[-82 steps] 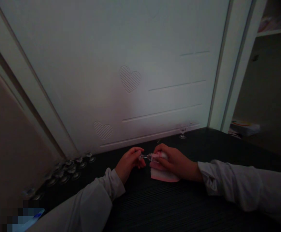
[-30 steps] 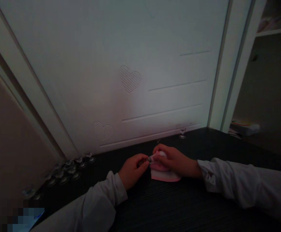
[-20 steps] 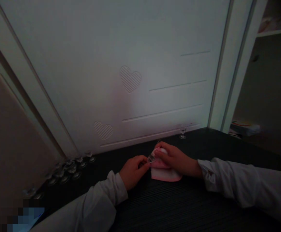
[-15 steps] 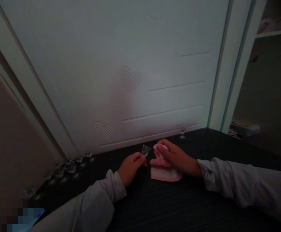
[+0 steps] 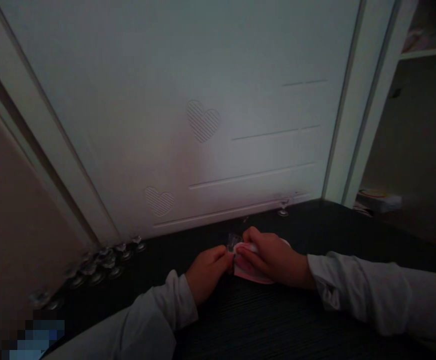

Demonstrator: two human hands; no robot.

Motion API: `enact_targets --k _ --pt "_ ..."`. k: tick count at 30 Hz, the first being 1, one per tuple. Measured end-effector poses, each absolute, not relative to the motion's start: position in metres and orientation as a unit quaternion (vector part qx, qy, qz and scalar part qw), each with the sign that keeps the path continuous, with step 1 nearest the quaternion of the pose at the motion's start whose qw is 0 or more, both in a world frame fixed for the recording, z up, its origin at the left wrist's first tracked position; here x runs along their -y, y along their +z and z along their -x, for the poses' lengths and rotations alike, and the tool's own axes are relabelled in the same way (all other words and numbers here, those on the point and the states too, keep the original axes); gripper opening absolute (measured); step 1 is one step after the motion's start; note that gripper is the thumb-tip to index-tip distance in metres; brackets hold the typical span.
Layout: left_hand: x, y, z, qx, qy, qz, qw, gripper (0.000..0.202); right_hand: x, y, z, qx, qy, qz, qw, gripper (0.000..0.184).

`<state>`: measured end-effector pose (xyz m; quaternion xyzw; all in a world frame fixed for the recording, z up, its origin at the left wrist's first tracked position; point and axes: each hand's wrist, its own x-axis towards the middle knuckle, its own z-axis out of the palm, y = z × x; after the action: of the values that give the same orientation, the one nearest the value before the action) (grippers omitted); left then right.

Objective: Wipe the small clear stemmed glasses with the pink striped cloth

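Note:
My left hand (image 5: pixel 206 270) pinches the stem of a tiny clear stemmed glass (image 5: pixel 233 242) whose bowl points up and to the right. My right hand (image 5: pixel 274 257) is closed around a pink and white cloth (image 5: pixel 248 272) and presses a fold of it against the glass bowl. Both hands rest low on a dark ribbed tabletop (image 5: pixel 263 320), close to a white panel (image 5: pixel 203 120) with heart shapes pressed into it. White sleeves cover both of my forearms.
Several more tiny clear glasses (image 5: pixel 101 262) stand in a cluster at the left, along the foot of the panel. One single glass (image 5: pixel 283 208) stands at the back right. A white post (image 5: pixel 356 105) rises on the right, with shelving and papers (image 5: pixel 379 200) behind it.
Half a second ago the glass was held apart from the cloth, bowl up. Now my hands have come together and the cloth is against the glass again.

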<state>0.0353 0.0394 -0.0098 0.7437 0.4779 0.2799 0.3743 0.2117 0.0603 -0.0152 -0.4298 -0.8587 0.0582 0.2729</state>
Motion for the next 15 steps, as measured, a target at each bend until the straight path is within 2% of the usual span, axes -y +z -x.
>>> enact_targets --k 6,13,15 --pt "-0.0407 -0.0085 -0.0348 -0.472 0.278 -0.739 0.392 0.027 -0.0633 -0.0148 -0.2131 0.84 0.135 0.431 0.301 0.023" --pt "-0.0416 -0.0077 -0.035 -0.449 0.291 -0.729 0.426 0.027 -0.0602 -0.0181 -0.2103 0.881 0.027 0.394 0.261 0.026" --pt "-0.0414 -0.0072 -0.0353 -0.444 0.296 -0.731 0.426 0.028 -0.0606 -0.0185 -0.2101 0.872 0.032 0.41 0.267 0.026"
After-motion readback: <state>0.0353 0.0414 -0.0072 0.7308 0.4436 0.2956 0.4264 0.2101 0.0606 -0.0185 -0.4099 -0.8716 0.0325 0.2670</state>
